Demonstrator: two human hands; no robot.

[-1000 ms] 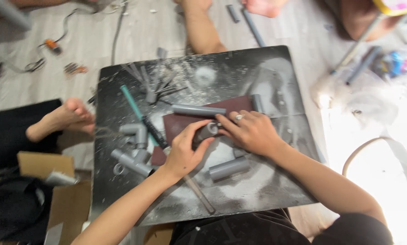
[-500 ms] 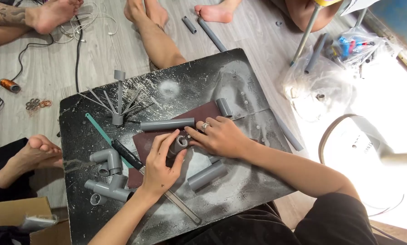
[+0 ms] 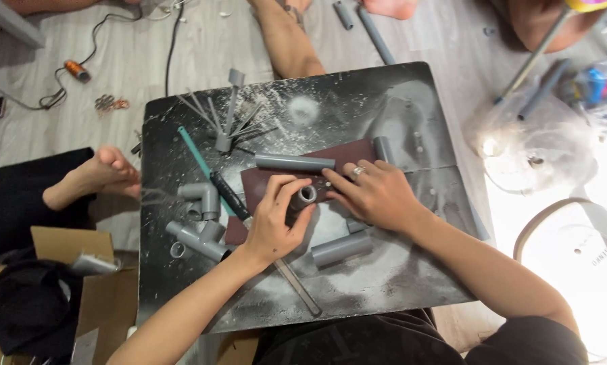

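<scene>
Our left hand point(image 3: 271, 226) grips a short grey pipe point(image 3: 303, 197), its open end up, on the brown sandpaper point(image 3: 276, 177). Our right hand point(image 3: 378, 196) lies flat just beside it, fingers spread, pinning the sheet.

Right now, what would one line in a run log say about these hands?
left hand: grips short grey pipe piece upright on brown sandpaper sheet | right hand: flat on sheet | surface: dusty black board

Short grey pipe piece point(image 3: 304, 198), open end up, standing on dark red sandpaper sheet point(image 3: 270, 182), mid-board
</scene>
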